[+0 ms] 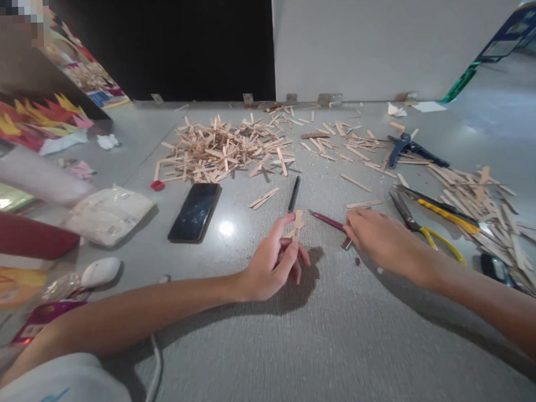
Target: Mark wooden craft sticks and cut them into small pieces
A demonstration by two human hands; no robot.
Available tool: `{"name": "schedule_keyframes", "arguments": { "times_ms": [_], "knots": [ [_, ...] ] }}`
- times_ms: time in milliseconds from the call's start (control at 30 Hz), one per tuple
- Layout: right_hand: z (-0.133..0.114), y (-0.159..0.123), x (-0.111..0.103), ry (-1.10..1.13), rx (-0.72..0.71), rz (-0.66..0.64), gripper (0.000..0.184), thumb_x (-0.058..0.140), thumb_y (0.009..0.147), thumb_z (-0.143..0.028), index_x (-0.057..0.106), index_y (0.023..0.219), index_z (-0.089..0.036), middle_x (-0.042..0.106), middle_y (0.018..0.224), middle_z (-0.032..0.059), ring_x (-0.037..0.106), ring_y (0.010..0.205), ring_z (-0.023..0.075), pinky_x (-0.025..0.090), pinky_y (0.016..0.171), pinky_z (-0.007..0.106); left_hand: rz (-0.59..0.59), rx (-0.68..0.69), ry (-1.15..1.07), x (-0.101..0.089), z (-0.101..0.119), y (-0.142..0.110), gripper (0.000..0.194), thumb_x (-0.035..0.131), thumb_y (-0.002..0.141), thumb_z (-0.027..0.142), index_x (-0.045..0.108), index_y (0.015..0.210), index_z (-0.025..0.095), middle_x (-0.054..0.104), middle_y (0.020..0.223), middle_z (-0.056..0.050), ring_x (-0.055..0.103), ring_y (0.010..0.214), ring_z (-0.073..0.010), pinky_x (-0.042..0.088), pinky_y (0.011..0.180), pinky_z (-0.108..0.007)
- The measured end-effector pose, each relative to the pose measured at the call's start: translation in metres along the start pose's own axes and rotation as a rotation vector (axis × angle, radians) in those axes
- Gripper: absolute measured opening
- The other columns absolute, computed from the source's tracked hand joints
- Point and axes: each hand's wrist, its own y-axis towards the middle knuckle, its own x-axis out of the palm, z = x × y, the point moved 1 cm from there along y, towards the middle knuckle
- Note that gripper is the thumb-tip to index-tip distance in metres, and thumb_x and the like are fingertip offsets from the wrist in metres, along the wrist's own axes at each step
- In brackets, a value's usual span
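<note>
My left hand (274, 262) is closed, pinching a small cross of wooden craft sticks (298, 222) between thumb and fingers, one stick pointing up. To the right, my right hand (377, 238) has its fingers closed around the rear end of a slim dark red craft knife (328, 220). The knife lies low over the table, its pointed tip toward the craft sticks. Just beyond my left fingertips is a black pen (294, 194). A pair of loose sticks (264, 198) lies left of the pen.
A large pile of craft sticks (226, 147) spreads at the back. A phone (195, 212), plastic packet (112, 215) and white mouse (101, 271) lie left. Right are yellow-handled scissors (420, 225), a yellow-black cutter (448, 213), blue pliers-like tool (407, 148) and more sticks (492, 205).
</note>
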Motion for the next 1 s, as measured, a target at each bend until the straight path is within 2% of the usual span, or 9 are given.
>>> {"name": "schedule_keyframes", "arguments": {
  "times_ms": [167, 333, 467, 567, 667, 733, 800, 900, 1000],
  "knots": [
    [0.011, -0.002, 0.018, 0.080, -0.118, 0.158, 0.014, 0.059, 0.103, -0.027, 0.064, 0.091, -0.021, 0.068, 0.098, 0.0133, 0.070, 0.089, 0.0309, 0.052, 0.070, 0.038, 0.001, 0.040, 0.016, 0.001, -0.003, -0.004, 0.060, 0.056, 0.110, 0.053, 0.031, 0.154, 0.022, 0.071, 0.085, -0.002, 0.064, 0.050, -0.0109, 0.041, 0.041, -0.018],
    [0.020, 0.002, 0.026, 0.079, 0.035, 0.237, 0.011, 0.048, 0.101, -0.017, 0.058, 0.097, -0.021, 0.064, 0.102, 0.0169, 0.066, 0.085, 0.0308, 0.046, 0.063, 0.037, -0.024, 0.029, 0.035, -0.001, -0.003, -0.005, 0.064, 0.054, 0.111, 0.055, 0.029, 0.157, 0.019, 0.073, 0.088, -0.004, 0.068, 0.053, -0.0123, 0.046, 0.043, -0.019],
    [0.036, 0.013, 0.025, 0.100, 0.170, 0.401, 0.013, 0.044, 0.102, -0.022, 0.056, 0.099, -0.021, 0.068, 0.098, 0.0195, 0.066, 0.094, 0.0360, 0.049, 0.073, 0.041, -0.043, 0.038, 0.017, -0.001, -0.003, -0.004, 0.067, 0.054, 0.110, 0.056, 0.028, 0.158, 0.017, 0.072, 0.088, -0.004, 0.067, 0.053, -0.0116, 0.049, 0.045, -0.020],
    [0.037, 0.005, 0.018, 0.270, 0.255, 0.497, 0.014, 0.045, 0.102, -0.026, 0.057, 0.107, -0.020, 0.069, 0.085, 0.0127, 0.067, 0.078, 0.0311, 0.048, 0.068, 0.038, -0.035, 0.000, -0.050, 0.001, 0.002, -0.003, 0.074, 0.059, 0.108, 0.056, 0.025, 0.160, 0.016, 0.072, 0.086, -0.002, 0.066, 0.051, -0.0112, 0.048, 0.044, -0.020],
    [0.021, -0.021, 0.009, 0.442, 0.173, 0.516, 0.019, 0.047, 0.104, -0.030, 0.060, 0.116, -0.023, 0.067, 0.071, 0.0028, 0.061, 0.056, 0.0229, 0.046, 0.060, 0.034, -0.032, -0.084, -0.160, 0.006, 0.015, -0.005, 0.079, 0.062, 0.106, 0.056, 0.024, 0.163, 0.016, 0.072, 0.080, -0.001, 0.065, 0.047, -0.0117, 0.043, 0.039, -0.018],
    [0.006, -0.041, 0.001, 0.500, 0.107, 0.546, 0.022, 0.045, 0.105, -0.031, 0.064, 0.113, -0.026, 0.065, 0.064, -0.0008, 0.055, 0.046, 0.0200, 0.043, 0.053, 0.033, -0.012, -0.121, -0.177, 0.009, 0.027, -0.010, 0.076, 0.064, 0.106, 0.055, 0.031, 0.162, 0.016, 0.070, 0.073, 0.002, 0.062, 0.043, -0.0103, 0.040, 0.038, -0.016],
    [-0.005, -0.059, -0.006, 0.537, 0.054, 0.568, 0.021, 0.045, 0.106, -0.032, 0.066, 0.108, -0.029, 0.063, 0.060, -0.0025, 0.055, 0.043, 0.0201, 0.041, 0.048, 0.033, 0.017, -0.147, -0.178, 0.013, 0.037, -0.016, 0.064, 0.067, 0.104, 0.056, 0.047, 0.151, 0.016, 0.068, 0.068, 0.003, 0.059, 0.040, -0.0090, 0.039, 0.037, -0.015],
    [-0.012, -0.076, -0.016, 0.532, 0.030, 0.621, 0.017, 0.048, 0.106, -0.029, 0.065, 0.106, -0.034, 0.071, 0.069, -0.0006, 0.067, 0.053, 0.0233, 0.047, 0.051, 0.036, 0.014, -0.183, -0.173, 0.019, 0.049, -0.026, 0.047, 0.069, 0.101, 0.061, 0.068, 0.113, 0.016, 0.064, 0.064, 0.003, 0.055, 0.038, -0.0074, 0.044, 0.037, -0.016],
    [-0.014, -0.086, -0.027, 0.535, 0.062, 0.671, 0.016, 0.054, 0.105, -0.027, 0.062, 0.112, -0.039, 0.076, 0.088, 0.0005, 0.073, 0.067, 0.0246, 0.055, 0.059, 0.037, 0.018, -0.193, -0.176, 0.022, 0.054, -0.036, 0.047, 0.066, 0.101, 0.065, 0.071, 0.108, 0.018, 0.065, 0.064, 0.002, 0.055, 0.038, -0.0081, 0.047, 0.037, -0.018]
  ]
}}
